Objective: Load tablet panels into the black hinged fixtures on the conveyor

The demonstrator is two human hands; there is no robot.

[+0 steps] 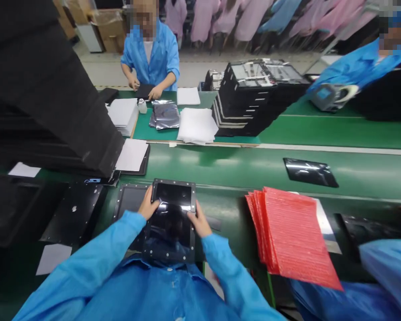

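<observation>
Between my hands is a black framed panel (172, 223) with a glossy dark face and bright dots along its rim. My left hand (149, 204) grips its left edge, thumb on the front. On the opposite edge, my right hand (199, 220) is closed the same way. The panel is close to my chest, over the near edge of the green bench. Behind it on the left lies a dark tray (128, 198), partly covered by the panel and my left arm.
A tall black stack (53, 98) rises at left. Red bubble-wrap sheets (294, 232) lie to the right, near a co-worker's blue sleeve (387, 263). A silvery-black pouch (310, 172) lies on the green belt (220, 162). Across it, another person (150, 49) handles a dark item beside white sheets (197, 125).
</observation>
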